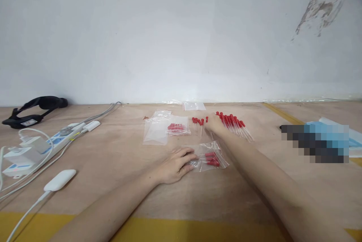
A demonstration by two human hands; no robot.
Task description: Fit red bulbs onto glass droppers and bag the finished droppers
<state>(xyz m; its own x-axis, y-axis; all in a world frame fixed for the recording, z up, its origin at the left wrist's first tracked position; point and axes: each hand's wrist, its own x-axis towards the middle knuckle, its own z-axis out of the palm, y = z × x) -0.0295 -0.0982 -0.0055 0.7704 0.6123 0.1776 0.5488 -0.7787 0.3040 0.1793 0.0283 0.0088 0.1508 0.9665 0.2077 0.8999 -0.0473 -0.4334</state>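
My left hand (pixel 178 164) lies on the table, fingers apart, its fingertips on the left end of a clear zip bag (pixel 202 164). Inside that bag are several droppers with red bulbs (pixel 212 159). Farther off, my right hand (pixel 214 125) is closed at a dropper whose red bulb (pixel 207 119) shows beside the fingers; the fingertips are partly hidden. Left of it lie several loose droppers (pixel 199 122). To its right is a fanned row of red-bulbed droppers (pixel 233 121) with clear stems, partly behind my forearm.
A filled bag of droppers (pixel 178 128) lies by a flat clear bag (pixel 155 132). A white packet (pixel 194 106) sits near the wall. Leftward are a power strip (pixel 60 139), a white charger case (pixel 60 180) and a black strap (pixel 36 111). A blue item (pixel 325 130), partly blurred, lies right.
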